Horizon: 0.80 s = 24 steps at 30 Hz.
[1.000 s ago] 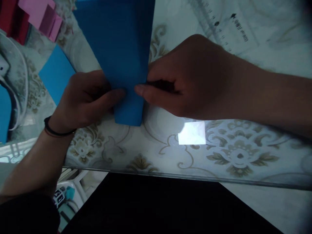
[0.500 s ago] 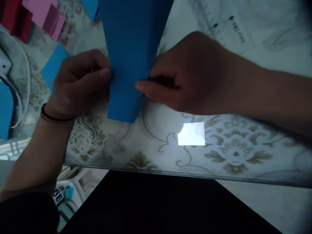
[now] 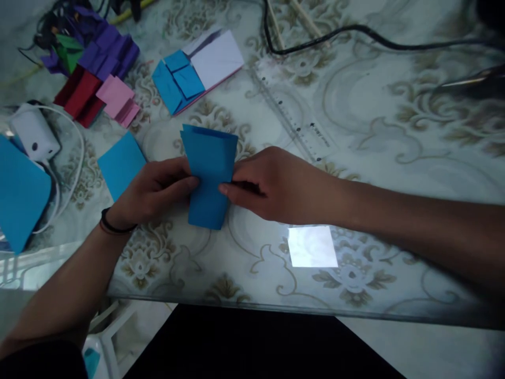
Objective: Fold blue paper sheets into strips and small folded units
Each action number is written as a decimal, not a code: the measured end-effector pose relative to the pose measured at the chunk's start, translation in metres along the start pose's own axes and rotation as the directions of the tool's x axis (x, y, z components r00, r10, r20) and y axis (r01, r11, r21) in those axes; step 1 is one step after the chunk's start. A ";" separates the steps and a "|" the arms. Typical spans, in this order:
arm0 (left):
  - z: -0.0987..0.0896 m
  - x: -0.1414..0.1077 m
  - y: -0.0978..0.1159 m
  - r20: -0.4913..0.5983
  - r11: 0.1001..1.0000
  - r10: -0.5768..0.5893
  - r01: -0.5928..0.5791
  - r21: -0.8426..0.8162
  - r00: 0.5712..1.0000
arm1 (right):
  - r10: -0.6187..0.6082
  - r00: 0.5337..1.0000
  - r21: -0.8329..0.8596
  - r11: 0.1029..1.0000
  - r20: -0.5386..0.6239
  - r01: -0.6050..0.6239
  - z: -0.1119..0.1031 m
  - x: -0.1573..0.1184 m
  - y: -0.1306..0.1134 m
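A folded sheet of blue paper (image 3: pixel 211 173) is held upright between my two hands above the table, its layers parted a little along the top edge. My left hand (image 3: pixel 155 189), with a dark band at the wrist, pinches its left side, thumb in front. On the right side, my right hand (image 3: pixel 264 184) grips the edge between thumb and fingers. The fingers behind the paper are hidden. Just beyond my left hand lies a flat blue paper square (image 3: pixel 121 164), partly covered by that hand.
Folded paper pieces stand at the back left: purple (image 3: pixel 108 52), red (image 3: pixel 79 97) and pink (image 3: pixel 118 100). A blue-and-white folded stack (image 3: pixel 216 58) lies behind my hands. Farther right are a clear ruler (image 3: pixel 288 118) and a black cable (image 3: pixel 335 36). A white charger (image 3: pixel 34 131) sits left.
The blue paper now appears lower and smaller, its top edge in view. Both hands keep their hold on it. The camera view has shifted, showing more of the table's far side.
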<state>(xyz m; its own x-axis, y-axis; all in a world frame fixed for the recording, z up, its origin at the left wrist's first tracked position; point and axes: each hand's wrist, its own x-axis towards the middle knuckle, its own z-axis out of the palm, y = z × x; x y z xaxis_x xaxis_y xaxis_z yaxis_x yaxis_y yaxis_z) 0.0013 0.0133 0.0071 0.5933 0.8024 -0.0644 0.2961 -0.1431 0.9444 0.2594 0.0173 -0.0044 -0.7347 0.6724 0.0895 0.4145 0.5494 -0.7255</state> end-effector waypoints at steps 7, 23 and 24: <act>0.001 -0.002 0.003 -0.028 0.997 -0.066 0.067 0.046 0.997 | 0.014 1.000 0.016 1.000 -0.001 -0.014 -0.001 0.001 -0.001; 0.001 -0.002 0.006 -0.033 0.989 -0.090 0.094 0.117 0.995 | 0.021 1.000 0.011 1.000 0.022 -0.021 -0.002 0.002 -0.003; 0.001 -0.002 0.006 -0.036 0.988 -0.097 0.100 0.114 0.995 | 0.018 1.000 0.012 1.000 0.018 -0.019 -0.002 0.002 -0.003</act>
<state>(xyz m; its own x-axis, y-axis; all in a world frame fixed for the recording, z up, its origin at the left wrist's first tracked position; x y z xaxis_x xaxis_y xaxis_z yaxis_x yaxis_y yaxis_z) 0.0024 0.0102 0.0127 0.5347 0.8327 -0.1439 0.4374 -0.1270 0.8902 0.2580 0.0179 -0.0009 -0.7367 0.6732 0.0636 0.4216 0.5309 -0.7351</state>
